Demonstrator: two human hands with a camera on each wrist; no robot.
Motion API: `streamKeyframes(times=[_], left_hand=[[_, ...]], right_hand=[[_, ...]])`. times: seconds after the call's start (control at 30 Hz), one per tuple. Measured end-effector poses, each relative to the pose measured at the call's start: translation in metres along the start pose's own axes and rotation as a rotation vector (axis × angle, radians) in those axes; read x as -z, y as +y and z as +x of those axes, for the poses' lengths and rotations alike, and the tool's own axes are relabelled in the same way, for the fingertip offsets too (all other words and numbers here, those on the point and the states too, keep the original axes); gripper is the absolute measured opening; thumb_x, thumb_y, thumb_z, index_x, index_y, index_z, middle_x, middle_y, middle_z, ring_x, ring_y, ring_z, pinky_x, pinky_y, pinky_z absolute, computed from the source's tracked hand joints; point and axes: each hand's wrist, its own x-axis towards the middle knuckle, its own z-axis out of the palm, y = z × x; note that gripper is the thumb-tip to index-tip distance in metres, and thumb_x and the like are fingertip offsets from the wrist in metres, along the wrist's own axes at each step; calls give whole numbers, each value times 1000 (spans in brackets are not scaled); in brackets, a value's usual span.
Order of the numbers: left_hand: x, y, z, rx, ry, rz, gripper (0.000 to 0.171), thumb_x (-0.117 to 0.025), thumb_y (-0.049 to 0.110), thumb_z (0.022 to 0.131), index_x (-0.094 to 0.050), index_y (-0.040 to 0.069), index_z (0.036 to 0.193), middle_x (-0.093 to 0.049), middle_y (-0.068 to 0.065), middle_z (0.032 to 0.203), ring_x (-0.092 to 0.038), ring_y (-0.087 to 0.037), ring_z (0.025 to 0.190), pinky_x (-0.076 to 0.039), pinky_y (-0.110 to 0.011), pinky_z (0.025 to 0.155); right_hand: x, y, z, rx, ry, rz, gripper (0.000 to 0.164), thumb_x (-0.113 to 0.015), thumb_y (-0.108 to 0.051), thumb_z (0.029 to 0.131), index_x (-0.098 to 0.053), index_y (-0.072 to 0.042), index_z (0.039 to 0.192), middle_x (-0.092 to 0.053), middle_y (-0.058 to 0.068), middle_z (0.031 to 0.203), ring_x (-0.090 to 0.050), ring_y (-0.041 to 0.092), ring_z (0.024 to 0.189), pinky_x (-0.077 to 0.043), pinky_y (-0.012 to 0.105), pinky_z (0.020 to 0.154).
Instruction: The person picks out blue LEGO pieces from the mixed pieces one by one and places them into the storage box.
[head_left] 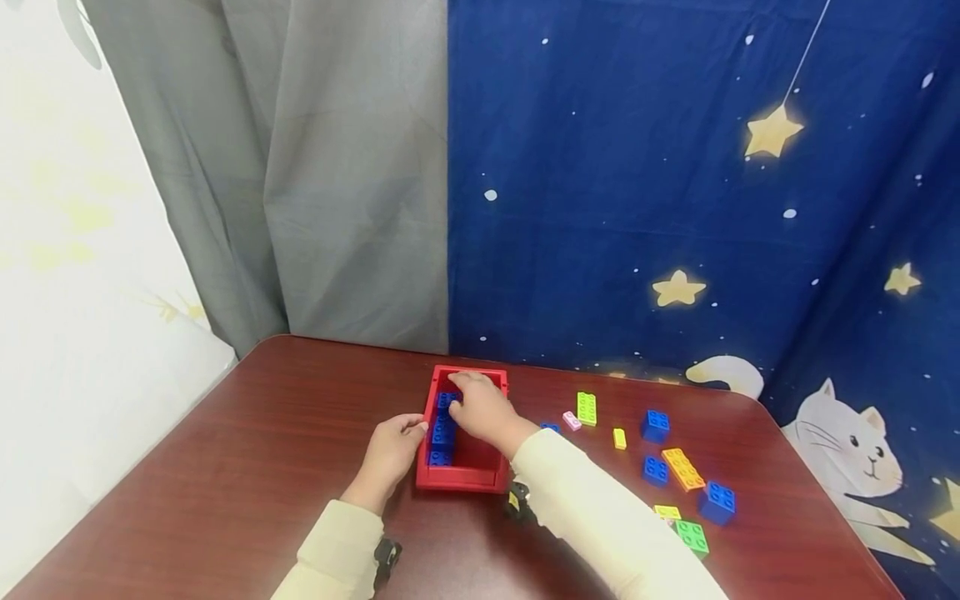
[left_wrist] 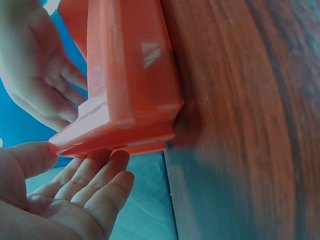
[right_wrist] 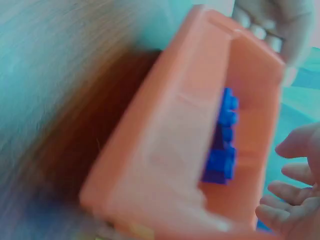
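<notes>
A red rectangular tray (head_left: pixel 461 477) stands on the table. Several blue building bricks (head_left: pixel 442 433) line the inside of its left wall. My left hand (head_left: pixel 392 454) holds that wall from outside. In the left wrist view, the thumb (left_wrist: pixel 37 159) is at the rim and the fingers (left_wrist: pixel 107 192) lie beneath the lip. Over the tray's far half reaches my right hand (head_left: pixel 483 408), near the bricks. The right wrist view shows its fingers (right_wrist: pixel 287 192) loosely spread, with nothing between them.
Loose bricks are scattered on the table's right: lime (head_left: pixel 587 409), pink (head_left: pixel 572 421), yellow (head_left: pixel 619 439), orange (head_left: pixel 683 469), green (head_left: pixel 692 538) and several blue ones (head_left: pixel 717 502). A blue brick (head_left: pixel 550 427) is partly hidden by the right sleeve. Curtains (head_left: pixel 360 183) hang behind the table (head_left: pixel 300 433).
</notes>
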Motion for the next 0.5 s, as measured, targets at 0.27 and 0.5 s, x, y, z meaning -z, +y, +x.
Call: streamKeyframes(times=[0.27, 0.5], left_hand=[[0, 2, 0, 15, -3, 10, 32, -51, 11, 98, -61, -7, 122, -62, -26, 121, -58, -40, 114, -46, -52, 98], [1, 1, 0, 32, -14, 2, 33, -50, 12, 99, -59, -7, 125, -60, -27, 123, -58, -40, 114, -47, -52, 97]], right_hand=[[28, 18, -22, 50, 94, 43, 47, -64, -18, 90, -55, -9, 135, -54, 9, 137, -48, 26, 129, -44, 43, 104], [36, 33, -44, 24, 167, 64, 48, -67, -20, 88, -57, -13, 134, -54, 6, 137, -49, 24, 127, -48, 42, 100]])
